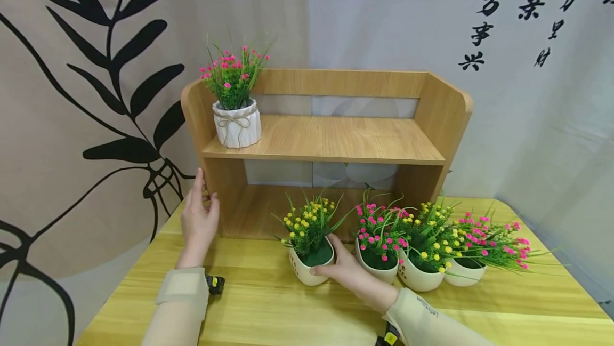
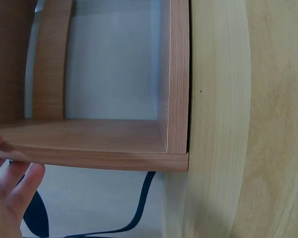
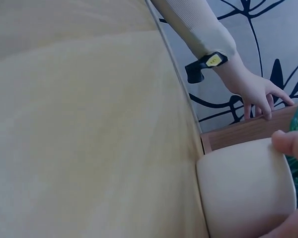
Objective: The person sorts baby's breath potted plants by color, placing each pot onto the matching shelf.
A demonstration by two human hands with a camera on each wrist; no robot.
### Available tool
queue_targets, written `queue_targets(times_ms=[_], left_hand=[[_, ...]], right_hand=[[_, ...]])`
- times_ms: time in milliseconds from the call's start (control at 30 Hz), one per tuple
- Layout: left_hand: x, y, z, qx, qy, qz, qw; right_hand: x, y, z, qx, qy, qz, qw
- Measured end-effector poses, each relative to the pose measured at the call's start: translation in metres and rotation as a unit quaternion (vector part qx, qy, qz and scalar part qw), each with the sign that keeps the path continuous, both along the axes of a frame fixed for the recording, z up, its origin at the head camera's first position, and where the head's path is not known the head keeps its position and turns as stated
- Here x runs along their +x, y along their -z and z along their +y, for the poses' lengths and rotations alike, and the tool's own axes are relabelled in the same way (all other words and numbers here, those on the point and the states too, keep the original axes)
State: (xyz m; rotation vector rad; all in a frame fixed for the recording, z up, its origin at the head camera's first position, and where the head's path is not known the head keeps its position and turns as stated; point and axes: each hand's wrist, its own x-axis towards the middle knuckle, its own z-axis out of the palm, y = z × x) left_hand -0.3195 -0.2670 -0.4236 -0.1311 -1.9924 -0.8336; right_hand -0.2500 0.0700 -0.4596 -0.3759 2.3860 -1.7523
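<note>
A wooden two-tier desk shelf (image 1: pixel 326 141) stands on the table. My left hand (image 1: pixel 199 223) holds the front edge of its left side panel (image 2: pixel 114 159); the thumb lies at the front edge and the fingers against the outer face. My right hand (image 1: pixel 352 268) grips a white pot (image 1: pixel 307 271) of yellow artificial flowers (image 1: pixel 309 220), with the thumb on its near side. That pot (image 3: pixel 248 188) is in front of the shelf's lower tier. A white vase (image 1: pixel 237 127) with pink flowers (image 1: pixel 235 71) sits at the left end of the upper tier.
To the right stand a pink-flowered pot (image 1: pixel 379 266), a yellow-flowered pot (image 1: pixel 422 271) and another pink-flowered pot (image 1: pixel 465 271), close together on the wooden table (image 1: pixel 268 314). Black camera straps (image 1: pixel 216 284) are on both wrists. A printed curtain (image 1: pixel 364 15) hangs behind the shelf.
</note>
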Motion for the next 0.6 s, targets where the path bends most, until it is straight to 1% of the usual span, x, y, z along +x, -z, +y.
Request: queue_targets(times_ms=[100,267,433,600], left_hand=[[-0.0003,0.0002,0.0,-0.001,0.0,-0.001,1.0],[0.0,0.0016,0.0013,-0.003,0.001,-0.003,1.0],[0.0,0.001,0.0021,-0.006,0.001,-0.005,1.0],[-0.0005,0.0002,0.0005,-0.009,-0.005,0.005,0.9999]], right_hand=[[-0.0018,-0.0003,-0.0007,0.0,-0.004,0.009,1.0],[0.0004,-0.0023,0.002,0.001,-0.003,0.011,1.0],[0.003,-0.0021,0.0063,-0.004,0.007,0.021,1.0],[0.0058,-0.0023,0.0062,-0.003,0.02,0.04,0.999]])
